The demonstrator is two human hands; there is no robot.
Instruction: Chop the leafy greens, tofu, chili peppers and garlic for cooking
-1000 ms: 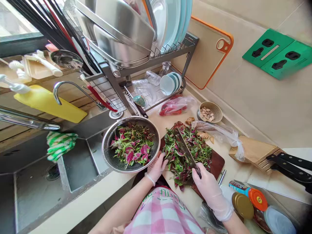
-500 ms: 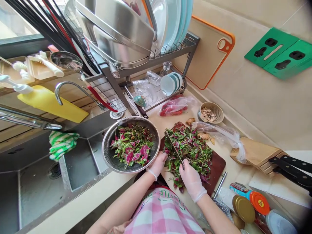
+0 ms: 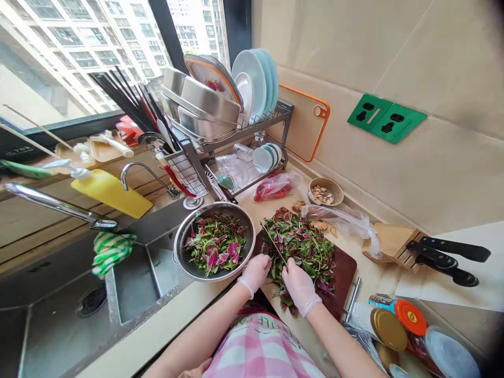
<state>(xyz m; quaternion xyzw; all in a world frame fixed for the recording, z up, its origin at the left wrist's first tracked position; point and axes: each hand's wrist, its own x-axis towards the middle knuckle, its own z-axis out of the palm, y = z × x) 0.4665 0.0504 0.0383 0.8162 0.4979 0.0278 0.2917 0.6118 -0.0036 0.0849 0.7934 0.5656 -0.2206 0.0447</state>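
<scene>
Our right hand (image 3: 300, 283) has its fingers closed round the knife (image 3: 274, 245) over the cutting board's (image 3: 346, 268) left side; our left hand's (image 3: 255, 272) fingers curl by the leaves (image 3: 305, 247), their grip unclear.

The right hand in a translucent glove (image 3: 300, 286) grips a thin-bladed knife with its edge down in the pile of chopped green-and-purple leaves (image 3: 299, 247) on the reddish-brown rectangular cutting board (image 3: 346, 269), while the left hand in a translucent glove (image 3: 255, 272) is at the near side of the pile, beside the round metal mesh strainer (image 3: 214, 240) of similar leaves. Behind the board lie 1 clear plastic bag of red peppers (image 3: 275, 187) and 1 round beige basket (image 3: 325, 192); 1 wooden knife block (image 3: 394, 244) stands to the right.
</scene>
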